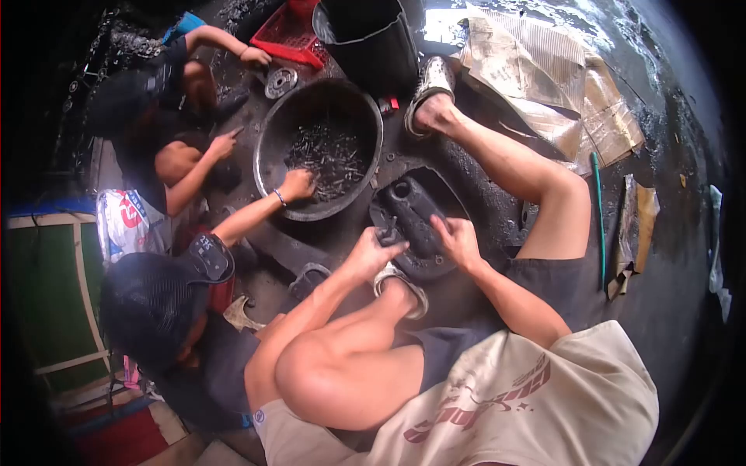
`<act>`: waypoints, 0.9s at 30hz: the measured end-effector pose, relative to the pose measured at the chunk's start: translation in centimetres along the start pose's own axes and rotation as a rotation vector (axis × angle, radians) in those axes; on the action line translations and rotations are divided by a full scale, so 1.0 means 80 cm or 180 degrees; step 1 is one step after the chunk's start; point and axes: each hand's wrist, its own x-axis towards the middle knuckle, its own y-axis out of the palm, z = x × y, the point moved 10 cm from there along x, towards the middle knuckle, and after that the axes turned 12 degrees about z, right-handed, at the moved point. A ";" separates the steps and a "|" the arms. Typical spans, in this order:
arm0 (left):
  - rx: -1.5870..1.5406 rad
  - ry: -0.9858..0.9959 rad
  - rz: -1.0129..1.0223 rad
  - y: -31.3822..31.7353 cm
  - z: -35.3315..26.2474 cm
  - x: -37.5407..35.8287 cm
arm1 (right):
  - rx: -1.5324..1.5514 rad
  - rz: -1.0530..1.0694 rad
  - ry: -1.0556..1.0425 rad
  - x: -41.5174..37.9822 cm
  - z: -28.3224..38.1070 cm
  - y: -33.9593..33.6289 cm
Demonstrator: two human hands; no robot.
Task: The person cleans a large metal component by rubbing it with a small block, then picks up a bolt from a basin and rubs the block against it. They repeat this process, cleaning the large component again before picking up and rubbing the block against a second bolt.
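My left hand (376, 255) is closed around a small dark piece (386, 234) whose end sticks out past the fingers. To its right, my right hand (458, 244) is curled, thumb pointing up and left; I cannot tell what is inside it. Between and beyond both hands lies a black moulded part (416, 210) with a round hole near its far end, set in a shallow black tray (458, 203). Farther left stands a wide dark basin (264, 167) with many small dark metal pieces (330, 159); a co-worker's hand (298, 186) reaches into it.
Two people in dark caps sit at the left. Beyond the basin are a black bucket (369, 46), a red crate (291, 35) and a round metal disc (280, 82). Flattened cardboard (536, 70) and a green rod (598, 221) lie on the wet floor at right.
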 end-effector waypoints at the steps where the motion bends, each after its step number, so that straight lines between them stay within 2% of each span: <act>1: -0.0287 -0.0208 0.0241 0.005 -0.012 0.003 | 0.0268 0.0027 -0.0026 0.006 0.023 -0.004; 2: -0.0287 -0.0324 0.0270 0.013 -0.028 -0.004 | 0.0316 -0.0006 -0.0075 0.006 0.040 -0.010; 6: -0.0702 0.0276 -0.0113 0.003 -0.009 0.010 | 0.0593 0.0067 0.0471 -0.001 0.004 -0.006; 9: -0.0283 -0.0001 0.0030 0.010 -0.021 0.004 | 0.0503 0.0014 -0.0250 0.002 0.057 -0.001; 10: -0.0165 -0.0280 0.0060 0.011 0.002 0.012 | 0.0704 0.0157 -0.0432 -0.007 0.101 0.000; 12: 0.0084 -0.0810 0.0103 0.010 0.042 0.025 | 0.0402 0.0536 -0.0741 -0.015 0.146 0.010; 13: -0.0147 -0.0584 0.0210 0.018 0.036 0.025 | 0.0216 0.0728 -0.0901 -0.018 0.156 0.018; 14: -0.0375 -0.0357 0.0314 0.029 0.030 0.020 | 0.0308 0.0621 -0.0794 -0.016 0.122 0.024; 15: -0.0597 -0.0125 0.0418 0.039 0.019 0.011 | -0.0058 0.0617 -0.0712 -0.012 0.082 0.024; 16: -0.0303 -0.0178 0.0330 0.036 0.051 0.015 | -0.0156 0.0554 -0.0440 -0.009 0.038 0.020; 17: -0.0267 -0.0889 0.0595 0.046 0.070 0.006 | -0.0262 0.0496 -0.0161 -0.007 0.009 0.014; 18: -0.0471 -0.0784 0.0449 0.040 0.050 0.005 | 0.0053 0.0399 -0.0026 -0.013 0.024 -0.003; 20: -0.1190 -0.0541 0.0365 0.029 0.023 0.005 | 0.0249 0.0393 -0.0546 -0.020 0.094 -0.003; 21: -0.0990 -0.0387 0.0428 0.033 0.000 0.001 | 0.0344 0.0414 -0.0825 -0.023 0.117 0.000; 22: -0.0976 -0.0122 0.0380 0.035 -0.017 -0.003 | 0.0176 0.0460 -0.0952 -0.024 0.118 0.011; 23: -0.0938 0.0155 0.0325 0.032 -0.034 -0.008 | 0.0091 0.0482 -0.0686 -0.022 0.082 0.021; 25: -0.0360 -0.0304 0.0214 0.021 0.020 0.004 | -0.0130 0.0491 -0.0229 -0.015 0.001 0.025; 26: -0.0454 -0.0231 0.0136 0.021 0.014 0.000 | 0.0287 0.0419 0.0128 -0.017 -0.010 0.018; 27: -0.0540 -0.0213 0.0245 0.018 0.010 0.006 | 0.0412 0.0377 -0.0274 -0.015 0.032 0.012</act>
